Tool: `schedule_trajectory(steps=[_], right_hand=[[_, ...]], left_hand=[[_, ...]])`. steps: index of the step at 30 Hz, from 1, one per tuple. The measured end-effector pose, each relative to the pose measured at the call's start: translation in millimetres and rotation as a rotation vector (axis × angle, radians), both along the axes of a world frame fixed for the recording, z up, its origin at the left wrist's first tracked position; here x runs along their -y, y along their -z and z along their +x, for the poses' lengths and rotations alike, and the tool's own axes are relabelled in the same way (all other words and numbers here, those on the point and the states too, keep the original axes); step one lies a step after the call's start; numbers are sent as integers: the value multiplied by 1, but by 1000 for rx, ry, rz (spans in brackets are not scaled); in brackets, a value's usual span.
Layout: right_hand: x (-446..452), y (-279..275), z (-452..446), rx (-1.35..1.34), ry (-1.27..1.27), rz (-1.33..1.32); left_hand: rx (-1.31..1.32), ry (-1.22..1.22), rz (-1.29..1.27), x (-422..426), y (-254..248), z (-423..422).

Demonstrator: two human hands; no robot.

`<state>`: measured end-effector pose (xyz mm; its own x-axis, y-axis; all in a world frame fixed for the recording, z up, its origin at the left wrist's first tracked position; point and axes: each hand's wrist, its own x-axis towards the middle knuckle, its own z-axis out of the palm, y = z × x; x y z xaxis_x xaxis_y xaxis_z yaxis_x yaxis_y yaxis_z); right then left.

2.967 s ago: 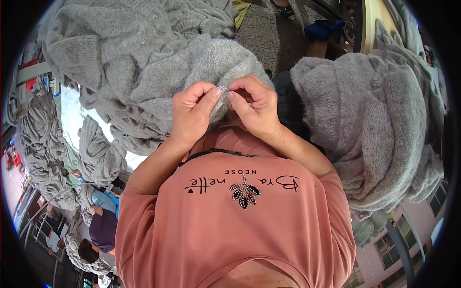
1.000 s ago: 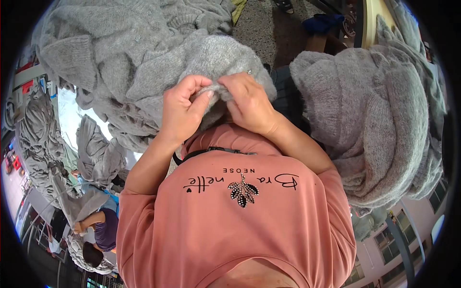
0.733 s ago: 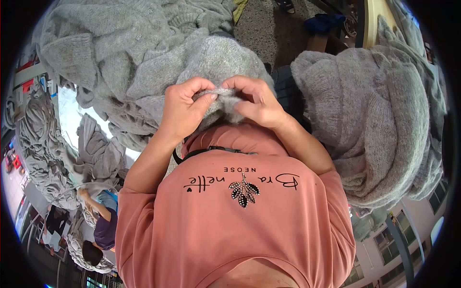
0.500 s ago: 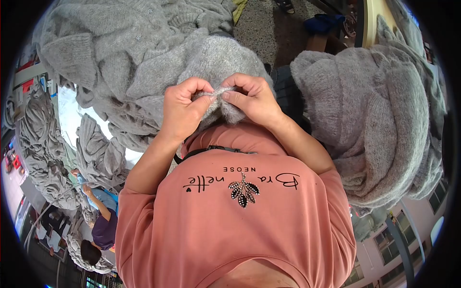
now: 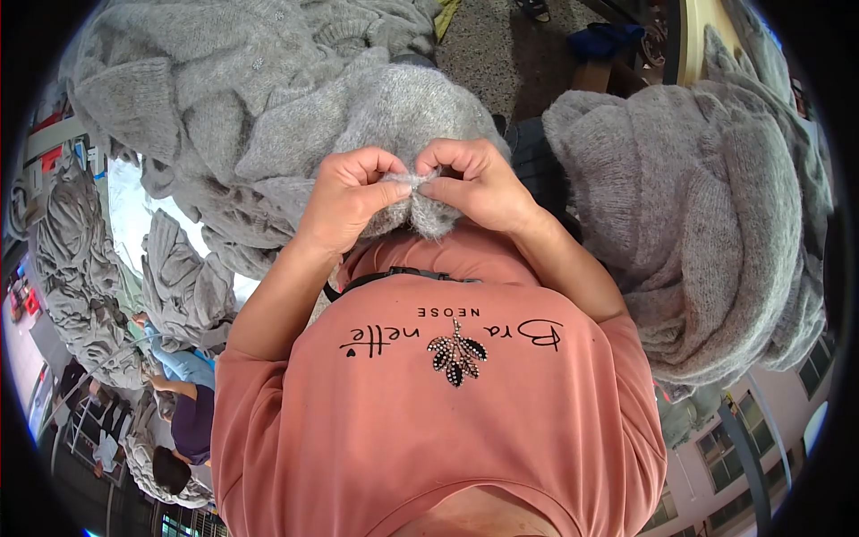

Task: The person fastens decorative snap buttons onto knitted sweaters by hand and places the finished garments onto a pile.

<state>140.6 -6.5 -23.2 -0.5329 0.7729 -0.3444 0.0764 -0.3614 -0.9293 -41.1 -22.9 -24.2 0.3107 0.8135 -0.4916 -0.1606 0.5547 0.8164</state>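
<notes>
Grey fuzzy knit fabric (image 5: 420, 103) lies bunched in front of my body. My left hand (image 5: 353, 197) pinches a fold of it between thumb and index finger. Close beside it, my right hand (image 5: 474, 183) pinches the same fold, with the thumb tips nearly touching. A small tuft of the knit hangs below the fingertips, against the pink shirt (image 5: 429, 412). Whether anything small is held within the pinch cannot be made out.
A large heap of grey knitwear (image 5: 206, 80) fills the upper left. More grey knits (image 5: 698, 206) are piled at the right. A co-worker in a dark top (image 5: 191, 425) is at the lower left. Speckled floor (image 5: 483, 54) shows at the top, near a blue item (image 5: 606, 39).
Three seconds ago both hands pinched at a glittery spot; now they pinch a knit fold. Since half a second ago, my hands have shifted slightly right and drawn closer. The co-worker's arm has moved.
</notes>
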Motion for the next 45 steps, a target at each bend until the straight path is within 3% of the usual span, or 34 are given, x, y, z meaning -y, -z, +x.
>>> schedule_trajectory(steps=[4, 9, 16, 23, 31, 37, 41, 45], right_hand=[[-1, -2, -1, 80, -13, 38], [0, 1, -2, 69, 6, 87], [10, -8, -10, 286, 167, 748], [7, -13, -5, 197, 222, 1025], [4, -19, 1, 140, 115, 970], [12, -28, -6, 401, 153, 1267], [15, -21, -13, 348, 229, 1371], [12, -21, -10, 408, 106, 1407]], left_hand=[[-45, -26, 72, 2, 0, 0], [-327, -1, 270, 7, -7, 5], [-536, -188, 806, 10, -10, 15], [-5, -52, 378, 0, -22, 4], [-146, -63, 440, 8, -33, 9], [-318, -133, 669, 12, -42, 16], [-371, -146, 759, 13, -40, 17], [-467, -255, 894, 14, -21, 19]])
